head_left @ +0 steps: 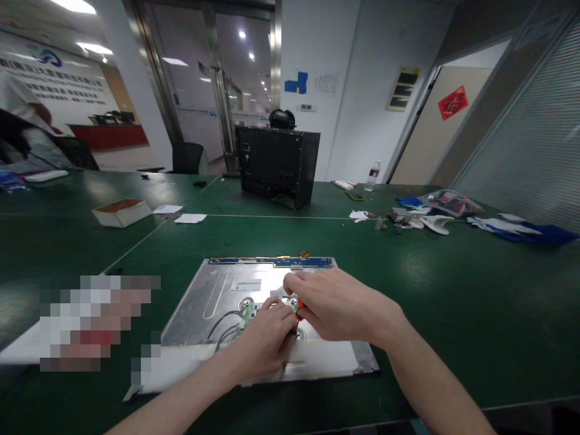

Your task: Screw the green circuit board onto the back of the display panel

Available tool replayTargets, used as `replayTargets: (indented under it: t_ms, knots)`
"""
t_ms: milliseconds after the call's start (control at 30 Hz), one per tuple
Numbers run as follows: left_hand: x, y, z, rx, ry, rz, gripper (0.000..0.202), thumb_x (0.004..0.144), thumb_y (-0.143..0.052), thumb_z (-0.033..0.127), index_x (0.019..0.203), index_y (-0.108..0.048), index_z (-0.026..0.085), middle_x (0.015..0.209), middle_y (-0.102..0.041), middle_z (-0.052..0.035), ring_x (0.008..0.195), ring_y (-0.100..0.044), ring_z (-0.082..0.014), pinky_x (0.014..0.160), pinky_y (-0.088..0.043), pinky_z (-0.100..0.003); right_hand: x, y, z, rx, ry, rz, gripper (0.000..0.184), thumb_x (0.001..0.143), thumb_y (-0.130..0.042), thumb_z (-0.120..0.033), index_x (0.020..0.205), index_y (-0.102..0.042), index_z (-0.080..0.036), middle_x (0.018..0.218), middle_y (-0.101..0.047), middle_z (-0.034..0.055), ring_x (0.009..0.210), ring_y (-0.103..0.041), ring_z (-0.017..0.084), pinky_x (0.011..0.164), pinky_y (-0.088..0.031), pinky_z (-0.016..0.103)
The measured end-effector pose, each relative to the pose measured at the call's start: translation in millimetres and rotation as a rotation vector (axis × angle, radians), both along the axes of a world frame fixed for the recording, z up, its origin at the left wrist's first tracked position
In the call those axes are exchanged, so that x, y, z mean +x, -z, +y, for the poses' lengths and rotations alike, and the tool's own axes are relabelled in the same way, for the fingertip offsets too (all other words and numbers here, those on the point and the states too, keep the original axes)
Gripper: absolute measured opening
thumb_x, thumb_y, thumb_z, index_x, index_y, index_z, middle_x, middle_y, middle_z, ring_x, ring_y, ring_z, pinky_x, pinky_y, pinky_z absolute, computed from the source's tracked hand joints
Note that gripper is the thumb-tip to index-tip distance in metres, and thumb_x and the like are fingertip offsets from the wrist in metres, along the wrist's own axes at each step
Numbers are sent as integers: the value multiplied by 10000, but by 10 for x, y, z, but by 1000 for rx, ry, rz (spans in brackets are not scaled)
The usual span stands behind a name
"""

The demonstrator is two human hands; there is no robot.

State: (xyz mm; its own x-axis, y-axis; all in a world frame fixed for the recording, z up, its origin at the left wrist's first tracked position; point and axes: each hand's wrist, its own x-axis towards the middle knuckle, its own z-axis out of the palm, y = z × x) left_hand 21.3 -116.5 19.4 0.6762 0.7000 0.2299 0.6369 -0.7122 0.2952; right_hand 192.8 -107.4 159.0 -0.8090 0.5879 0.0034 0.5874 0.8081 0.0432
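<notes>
Centrally, close to the near edge of the bench [453, 290], a metal-backed display panel [199, 308] lies flat with its rear face upward. A narrow blue circuit strip [272, 262] runs along the panel's far side, and a white label [246, 285] is fixed to the metal just inside it. A green circuit board [249, 311] sits mid-panel, partly covered by the hands; dark cables [222, 326] leave its left side and curve toward the near edge of the bench. The right hand [342, 299] is closed, fingers curled, on an orange-handled tool [299, 304] above the board; the tip of the tool is concealed. The left hand [276, 329] is set low over the board, fingers bent and close together, directly beside the right; whether it grips a part cannot be determined. Toward the far edge of the bench, a black housing [272, 160] stands upright. Left of it are an open carton [111, 219] and, just beside the carton, a paper sheet [190, 219]. Toward the far right corner, a clear bottle [373, 175] stands upright, with a phone [354, 195] lying near it. Farther right, a transparent plastic bag [453, 202] lies behind a white glove [437, 225].
</notes>
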Motion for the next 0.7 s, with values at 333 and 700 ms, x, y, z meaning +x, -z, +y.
replayTargets:
  t_ms: [333, 700]
  knots:
    - [1, -10, -5, -6, -6, -11, 144, 795, -518, 152, 915, -580, 203, 978, -631, -58, 958, -559, -239, 974, -321, -436, -11, -3, 17, -32, 47, 10, 195, 873, -506, -298, 1038, -506, -195, 929, -670, 60, 776, -618, 210, 568, -356, 299]
    - [0, -6, -1, -7, -3, -5, 134, 794, -509, 136, 892, -575, 200, 960, -632, -53, 945, -559, -233, 944, -338, -426, -19, 14, 14, -6, 50, 0, 191, 865, -510, -222, 1048, -482, -177, 911, -670, 65, 739, -614, 196, 533, -320, 288]
